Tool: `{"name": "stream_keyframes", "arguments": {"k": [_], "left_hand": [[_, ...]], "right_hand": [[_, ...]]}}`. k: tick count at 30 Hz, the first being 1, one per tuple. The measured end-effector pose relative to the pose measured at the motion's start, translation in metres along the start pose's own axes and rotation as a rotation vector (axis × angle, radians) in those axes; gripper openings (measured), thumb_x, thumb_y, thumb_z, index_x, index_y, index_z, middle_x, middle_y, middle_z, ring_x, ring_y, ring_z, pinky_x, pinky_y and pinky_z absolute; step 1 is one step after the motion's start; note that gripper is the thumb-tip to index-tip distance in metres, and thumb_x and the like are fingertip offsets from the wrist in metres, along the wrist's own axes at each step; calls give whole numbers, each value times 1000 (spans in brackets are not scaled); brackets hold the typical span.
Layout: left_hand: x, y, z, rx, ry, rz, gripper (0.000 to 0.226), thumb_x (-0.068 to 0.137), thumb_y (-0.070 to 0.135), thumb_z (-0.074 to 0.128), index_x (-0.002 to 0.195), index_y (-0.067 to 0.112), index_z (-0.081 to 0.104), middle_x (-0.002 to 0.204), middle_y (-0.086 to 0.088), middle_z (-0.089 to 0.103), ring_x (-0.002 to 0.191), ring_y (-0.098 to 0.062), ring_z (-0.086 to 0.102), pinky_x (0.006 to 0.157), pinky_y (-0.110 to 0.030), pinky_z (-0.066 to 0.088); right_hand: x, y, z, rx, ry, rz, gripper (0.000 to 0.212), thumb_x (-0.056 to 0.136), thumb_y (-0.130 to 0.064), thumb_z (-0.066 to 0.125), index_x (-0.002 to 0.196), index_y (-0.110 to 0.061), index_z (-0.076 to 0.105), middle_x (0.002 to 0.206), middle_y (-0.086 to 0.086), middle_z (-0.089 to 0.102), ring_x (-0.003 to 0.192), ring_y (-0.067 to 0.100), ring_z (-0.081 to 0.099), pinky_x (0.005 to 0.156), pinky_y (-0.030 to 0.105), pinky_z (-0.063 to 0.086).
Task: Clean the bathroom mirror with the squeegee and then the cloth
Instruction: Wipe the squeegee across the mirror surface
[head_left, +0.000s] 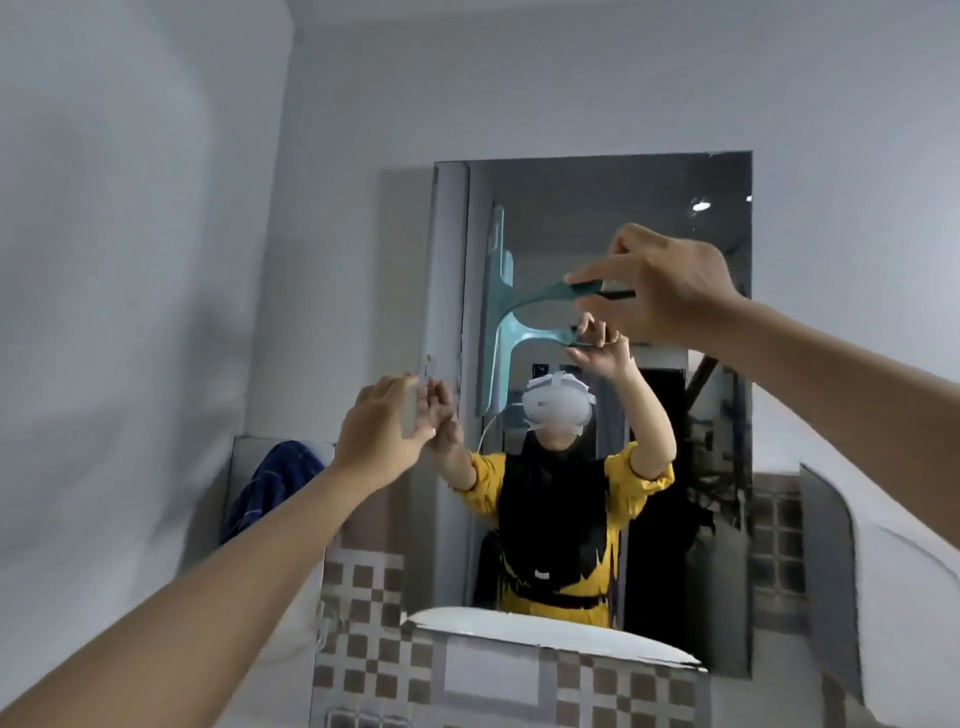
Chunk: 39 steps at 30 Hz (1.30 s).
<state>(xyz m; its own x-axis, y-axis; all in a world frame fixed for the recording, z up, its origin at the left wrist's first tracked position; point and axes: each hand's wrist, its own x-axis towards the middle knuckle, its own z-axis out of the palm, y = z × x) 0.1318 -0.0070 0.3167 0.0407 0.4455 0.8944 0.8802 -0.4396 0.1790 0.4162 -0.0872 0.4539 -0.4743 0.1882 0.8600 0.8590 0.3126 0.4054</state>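
The bathroom mirror (691, 395) hangs on the wall ahead and reflects a person in a yellow top. My right hand (660, 288) holds the handle of a teal squeegee (506, 291). Its long blade stands upright, pressed against the glass near the mirror's left side. My left hand (387, 428) reaches up to the mirror's left edge, fingers apart, touching or nearly touching the glass with nothing in it. No cleaning cloth is clearly in view.
A blue checked fabric (270, 488) hangs at the lower left beside the mirror. A white basin rim (519, 626) sits below the glass. Brown-and-white checked tiles (363, 623) cover the lower wall. Plain grey-white wall surrounds the mirror.
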Motion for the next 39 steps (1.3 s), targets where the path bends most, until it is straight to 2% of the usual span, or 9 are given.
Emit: {"name": "stream_keyframes", "arguments": {"k": [3,6,13,19,25,30,39], "left_hand": [[18,-16,8,110,-39,-9,76,76,33,72,141,18,35,145,-1,40,128,-25,41,106,-44,38],[27,-36,17,165,-70,5,82,75,36,72,144,24,29,148,4,36,131,-22,37,107,-42,35],[29,-63,41,169,-74,34,87,74,42,72,145,31,24,150,6,33,134,-20,34,107,-40,34],[31,-69,45,229,-64,130,93,77,43,68,146,38,5,149,4,34,131,-21,37,107,-41,36],[30,-68,44,212,-72,105,94,78,41,68,144,44,1,148,1,35,132,-22,36,105,-43,39],[27,-66,46,201,-72,75,93,81,39,66,140,49,-4,148,2,35,130,-23,38,98,-39,45],[23,-63,52,161,-75,17,96,85,29,63,132,59,-16,153,1,25,128,-30,43,88,-42,53]], "right_hand": [[46,2,11,-2,25,-1,27,88,-48,59,113,-40,67,95,0,57,70,19,53,58,26,34],[85,-1,24,-8,55,1,27,88,-48,58,112,-39,67,97,-1,58,81,21,58,62,27,34],[134,-8,44,-56,44,-20,29,89,-44,59,117,-37,65,95,-5,50,91,22,57,69,30,32],[146,-3,47,-80,18,-56,27,88,-43,61,114,-36,67,96,-5,56,97,23,58,69,30,34],[148,5,38,-103,-35,-77,24,88,-45,61,109,-35,67,91,-13,54,87,16,49,66,30,33],[132,27,31,-80,-71,-25,27,86,-48,62,110,-35,67,96,-6,65,87,21,58,66,30,40],[93,72,21,-37,-68,65,25,85,-46,64,109,-38,66,88,-5,64,78,20,56,63,30,42]]}}
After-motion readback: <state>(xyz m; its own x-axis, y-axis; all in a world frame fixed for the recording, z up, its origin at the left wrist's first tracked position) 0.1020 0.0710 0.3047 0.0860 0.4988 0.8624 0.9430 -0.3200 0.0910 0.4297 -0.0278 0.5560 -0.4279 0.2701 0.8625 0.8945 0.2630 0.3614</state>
